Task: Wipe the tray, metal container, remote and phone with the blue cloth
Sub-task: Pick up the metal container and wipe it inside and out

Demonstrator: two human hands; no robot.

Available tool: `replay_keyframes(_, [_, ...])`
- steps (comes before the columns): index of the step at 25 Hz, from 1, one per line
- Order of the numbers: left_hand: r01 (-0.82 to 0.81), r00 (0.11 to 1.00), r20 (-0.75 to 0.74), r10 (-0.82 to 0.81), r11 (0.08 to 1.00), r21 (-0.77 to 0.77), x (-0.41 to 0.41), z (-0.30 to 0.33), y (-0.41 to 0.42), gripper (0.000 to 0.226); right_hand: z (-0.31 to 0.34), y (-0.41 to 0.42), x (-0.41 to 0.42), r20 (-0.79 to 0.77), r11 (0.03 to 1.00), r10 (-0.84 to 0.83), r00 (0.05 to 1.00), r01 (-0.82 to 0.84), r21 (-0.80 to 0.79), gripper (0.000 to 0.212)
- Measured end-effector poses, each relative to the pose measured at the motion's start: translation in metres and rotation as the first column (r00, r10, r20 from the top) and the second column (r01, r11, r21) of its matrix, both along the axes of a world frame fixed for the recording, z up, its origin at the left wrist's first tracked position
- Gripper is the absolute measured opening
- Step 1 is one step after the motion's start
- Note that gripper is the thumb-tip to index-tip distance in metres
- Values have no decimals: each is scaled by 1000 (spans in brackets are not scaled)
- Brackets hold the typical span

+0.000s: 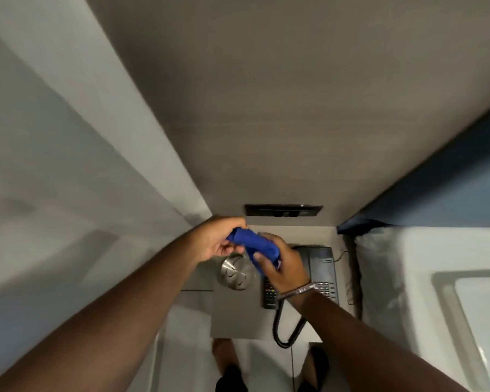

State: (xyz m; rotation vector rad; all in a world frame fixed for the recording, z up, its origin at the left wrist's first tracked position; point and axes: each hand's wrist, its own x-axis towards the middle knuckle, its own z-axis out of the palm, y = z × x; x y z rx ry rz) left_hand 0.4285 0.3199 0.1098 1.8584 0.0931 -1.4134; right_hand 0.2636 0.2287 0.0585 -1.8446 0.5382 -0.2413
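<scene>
Gripping the bunched blue cloth [253, 246] above the round brushed-metal container [237, 274], both hands.

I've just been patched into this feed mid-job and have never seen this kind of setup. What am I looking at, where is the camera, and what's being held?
There is no machine here: a person works with two bare hands. The single picture comes from a wide-angle camera on the person's head, looking down, so both forearms reach in from the bottom edge. The left hand and right hand both grip a bunched blue cloth above a small bedside table. On the table sit a round metal container, a black remote partly hidden by the right wrist, and a dark desk phone with a coiled cord. A bed stands at the right. The cloth touches nothing on the table.
</scene>
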Motion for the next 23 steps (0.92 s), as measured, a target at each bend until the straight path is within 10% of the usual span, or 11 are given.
replay_keyframes(3, [-142,977,170,126,986,85,29,-61,37,29,-33,18,27,-106,912,-256,961,276,305,6])
replay_keyframes(6, [124,888,394,-236,950,287,21,-156,67,28,-69,12,34,-340,811,-340,877,456,366,19])
replay_keyframes(8, [309,822,346,-452,865,396,1,-219,82,38,-96,5,33,-444,809,-297,845,470,354,25])
replay_keyframes(13, [202,843,381,-380,880,431,-16,-319,90,52,-139,-11,28,-579,912,-76,812,292,290,15])
replay_keyframes(18, [-22,944,317,-86,946,322,-16,-295,101,34,-89,-12,42,-595,959,204,778,-36,281,31])
replay_keyframes(23, [-208,977,16,215,959,-192,-27,-155,113,38,39,-5,66,-472,870,491,732,-381,314,26])
